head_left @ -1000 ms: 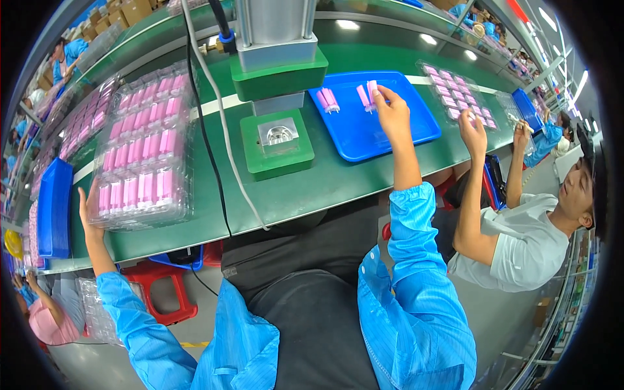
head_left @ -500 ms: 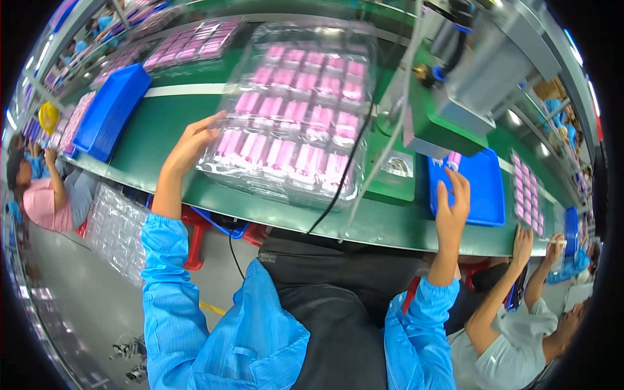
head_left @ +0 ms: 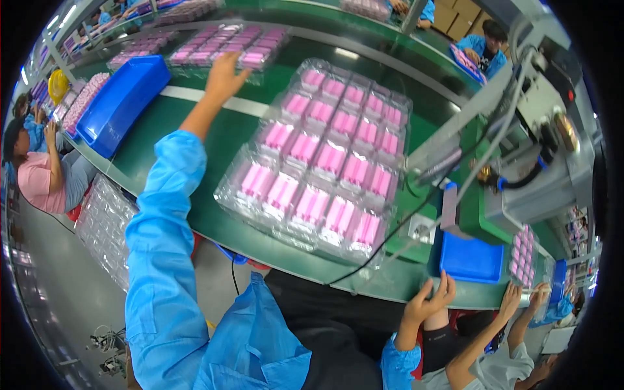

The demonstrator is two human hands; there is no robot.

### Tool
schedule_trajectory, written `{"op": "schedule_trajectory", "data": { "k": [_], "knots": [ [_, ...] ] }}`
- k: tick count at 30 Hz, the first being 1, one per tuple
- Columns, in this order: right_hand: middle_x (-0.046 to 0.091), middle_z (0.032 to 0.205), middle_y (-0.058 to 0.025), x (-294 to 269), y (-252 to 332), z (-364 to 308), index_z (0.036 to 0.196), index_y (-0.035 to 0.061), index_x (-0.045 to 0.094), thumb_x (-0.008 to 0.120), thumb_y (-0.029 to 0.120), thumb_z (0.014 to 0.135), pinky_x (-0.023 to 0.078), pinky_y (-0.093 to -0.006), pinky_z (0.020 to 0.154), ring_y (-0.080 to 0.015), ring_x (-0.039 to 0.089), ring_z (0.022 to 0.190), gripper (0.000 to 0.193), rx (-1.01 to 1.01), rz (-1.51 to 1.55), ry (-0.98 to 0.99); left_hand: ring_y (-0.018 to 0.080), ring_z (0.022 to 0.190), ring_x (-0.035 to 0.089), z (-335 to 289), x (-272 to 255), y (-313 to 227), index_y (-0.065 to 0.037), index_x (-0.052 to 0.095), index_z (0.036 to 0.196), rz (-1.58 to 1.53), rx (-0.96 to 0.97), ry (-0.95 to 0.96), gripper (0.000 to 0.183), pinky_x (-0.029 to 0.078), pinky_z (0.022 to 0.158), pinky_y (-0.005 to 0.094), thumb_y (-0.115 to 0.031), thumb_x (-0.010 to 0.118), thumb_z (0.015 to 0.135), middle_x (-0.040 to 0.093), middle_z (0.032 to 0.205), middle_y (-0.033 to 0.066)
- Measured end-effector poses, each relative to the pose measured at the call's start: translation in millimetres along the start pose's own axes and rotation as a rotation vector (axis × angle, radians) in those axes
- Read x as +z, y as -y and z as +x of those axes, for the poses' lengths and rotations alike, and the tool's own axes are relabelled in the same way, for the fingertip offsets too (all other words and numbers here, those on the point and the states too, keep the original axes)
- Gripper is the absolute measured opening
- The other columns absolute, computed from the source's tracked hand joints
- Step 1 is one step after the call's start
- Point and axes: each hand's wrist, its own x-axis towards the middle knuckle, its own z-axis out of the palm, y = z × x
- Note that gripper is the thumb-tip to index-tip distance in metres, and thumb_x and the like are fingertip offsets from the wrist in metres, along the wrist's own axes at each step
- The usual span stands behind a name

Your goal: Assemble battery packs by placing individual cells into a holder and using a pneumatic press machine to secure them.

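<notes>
My left hand reaches over the far left of the bench, its fingers at the near edge of a clear plastic tray of pink pieces. The thumb stands apart from the fingers; whether they touch that tray, I cannot tell. In front of me lies a large clear blister tray, apparently stacked, with pairs of pink cylinders in its pockets. My right hand hovers at the bench's near edge, beside a shallow blue tray. Its fingers and thumb are apart, with nothing visible between them.
A grey and green machine with hoses and a black cable stands right of the large tray. On the left sits a deep blue bin. People work on both sides; one's hand is near another pink-filled tray at right.
My left hand has left the large tray's side and moved to the far tray. My right hand has drawn back from the blue tray, where a pink piece showed. The view has shifted.
</notes>
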Motion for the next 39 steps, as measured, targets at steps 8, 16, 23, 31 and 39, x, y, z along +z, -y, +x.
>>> {"op": "schedule_trajectory", "data": {
  "k": [8, 16, 23, 31, 39],
  "knots": [
    [0.052, 0.125, -0.0227, -3.7, -11.3, -10.9, 0.126, -0.0048, 0.059, 0.051, 0.018, 0.097, 0.037, -0.0479, 0.103, -0.0394, 0.049, 0.117, 0.038, 0.016, -0.046, 0.044, 0.0365, 0.139, 0.036, 15.8, 76.0, -39.0, -0.017, 0.052, 0.136, 0.12, -0.223, 0.412, 0.069, 0.019, 0.106, 0.0773, -0.052, 0.073, 0.079, 0.045, 0.145, 0.0127],
    [0.052, 0.127, -0.0238, 6.7, -9.5, -6.2, 0.127, -0.0052, 0.057, 0.049, 0.018, 0.098, 0.036, -0.0489, 0.104, -0.0401, 0.049, 0.117, 0.038, -0.007, -0.028, 0.083, 0.0362, 0.135, 0.041, -5.6, 59.3, -12.3, -0.008, 0.056, 0.119, 0.281, -0.147, 0.236, 0.034, 0.027, 0.101, 0.0796, -0.016, 0.061, 0.086, 0.051, 0.136, 0.0144],
    [0.053, 0.129, -0.0222, 5.0, -18.3, -10.4, 0.129, -0.0044, 0.059, 0.046, 0.013, 0.099, 0.036, -0.0463, 0.105, -0.037, 0.05, 0.12, 0.036, -0.057, -0.049, -0.019, 0.043, 0.14, 0.035, -58.2, -42.2, 12.6, 0.004, 0.052, 0.12, 0.011, 0.068, 0.177, 0.032, 0.035, 0.113, 0.0547, -0.001, 0.052, 0.089, 0.041, 0.148, 0.0232],
    [0.055, 0.128, -0.0211, 3.2, -9.7, -6.1, 0.127, -0.0025, 0.061, 0.051, 0.01, 0.098, 0.038, -0.0452, 0.103, -0.0363, 0.052, 0.117, 0.033, -0.07, -0.031, -0.034, 0.041, 0.14, 0.037, -139.3, -191.8, 49.8, -0.001, 0.061, 0.109, 0.126, -0.076, 0.086, 0.034, 0.036, 0.113, 0.0459, 0.01, 0.065, 0.077, 0.046, 0.146, 0.0196],
    [0.056, 0.125, -0.0208, 0.4, -10.2, -6.5, 0.126, -0.0016, 0.063, 0.054, 0.009, 0.097, 0.038, -0.0445, 0.103, -0.0357, 0.052, 0.117, 0.031, -0.072, -0.004, -0.041, 0.0409, 0.13, 0.046, -199.0, -248.1, 95.5, -0.007, 0.066, 0.106, 0.39, -0.202, 0.055, 0.038, 0.041, 0.107, 0.0464, 0.01, 0.064, 0.072, 0.052, 0.137, 0.019]
  ]
}}
